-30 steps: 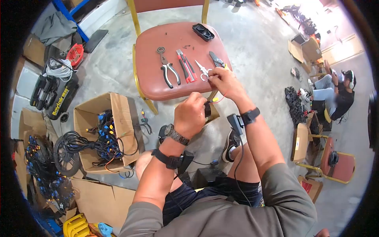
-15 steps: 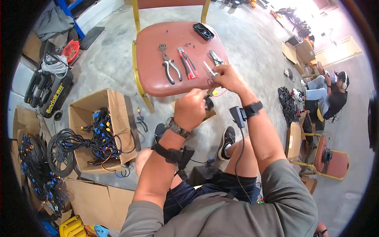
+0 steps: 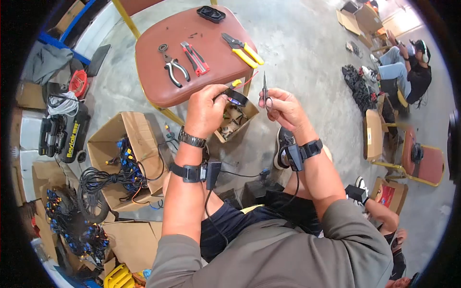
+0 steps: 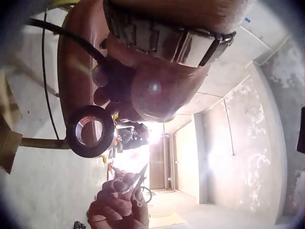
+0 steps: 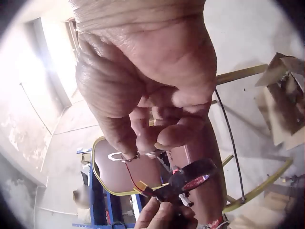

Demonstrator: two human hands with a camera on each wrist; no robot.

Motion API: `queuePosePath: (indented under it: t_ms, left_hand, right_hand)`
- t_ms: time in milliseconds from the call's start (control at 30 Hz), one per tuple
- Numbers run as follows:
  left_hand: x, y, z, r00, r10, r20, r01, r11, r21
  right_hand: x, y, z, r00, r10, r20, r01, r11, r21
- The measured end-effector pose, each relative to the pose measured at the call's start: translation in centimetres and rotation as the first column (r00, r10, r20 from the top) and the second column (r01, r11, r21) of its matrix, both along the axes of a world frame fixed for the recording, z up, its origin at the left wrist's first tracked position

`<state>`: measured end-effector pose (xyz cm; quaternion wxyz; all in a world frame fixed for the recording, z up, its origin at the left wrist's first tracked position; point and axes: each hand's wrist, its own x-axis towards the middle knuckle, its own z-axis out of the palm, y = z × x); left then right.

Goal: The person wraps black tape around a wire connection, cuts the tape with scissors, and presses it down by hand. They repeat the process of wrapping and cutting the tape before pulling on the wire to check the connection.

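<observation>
In the head view my left hand (image 3: 206, 113) pinches a black tape roll (image 3: 236, 97), with a yellow connector (image 3: 236, 83) and thin red wire beside its fingertips. Small scissors (image 3: 265, 89) point upward in the fingers of my right hand (image 3: 288, 111), a short gap from the tape. The left wrist view shows the tape roll (image 4: 108, 129) hanging from the left fingers and the scissors (image 4: 142, 177) beyond. In the right wrist view a scissor loop (image 5: 114, 156) is at the right fingertips, near the tape roll (image 5: 202, 167).
The red chair seat (image 3: 158, 89) bears black-handled pliers (image 3: 176, 72), a red cutter (image 3: 195, 58), yellow-handled strippers (image 3: 245, 50) and a black tray (image 3: 211, 14). Below stands a small carton (image 3: 250, 113); a large carton (image 3: 144, 139) of cables is left.
My right hand has lifted the scissors off the seat and moved nearer my body, uncovering the yellow handles. The left hand still holds the tape. The head view has shifted.
</observation>
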<state>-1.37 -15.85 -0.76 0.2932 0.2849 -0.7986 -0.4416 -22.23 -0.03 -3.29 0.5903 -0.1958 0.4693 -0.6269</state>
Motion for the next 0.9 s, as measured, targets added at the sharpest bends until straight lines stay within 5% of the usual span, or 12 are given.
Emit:
queuePosePath:
  t_ms: [167,333,600,767,900]
  left_hand:
    - [-0.9,0.5,0.1,0.997,-0.079,0.027,0.075,0.99,0.122]
    - [-1.9,0.8,-0.4,0.981,-0.175,0.084,0.153,0.963,0.222]
    - [-3.6,1.8,-1.5,0.966,-0.253,0.056,0.218,0.911,0.35]
    - [-4.5,2.8,-1.1,0.937,-0.292,0.19,0.208,0.907,0.366]
    - [-5.3,3.5,-1.0,0.939,-0.293,0.179,0.217,0.911,0.351]
  right_hand:
    - [-2.6,0.0,2.2,0.901,0.156,-0.404,-0.098,0.982,0.162]
    - [-5.6,0.2,3.3,0.518,0.384,-0.764,-0.157,0.921,0.357]
    - [-6.8,1.8,4.3,0.282,0.461,-0.841,-0.294,0.876,0.381]
    - [-6.9,2.4,3.6,0.223,0.369,-0.902,-0.341,0.897,0.282]
    - [-6.5,2.1,4.3,0.159,0.434,-0.887,-0.346,0.866,0.362]
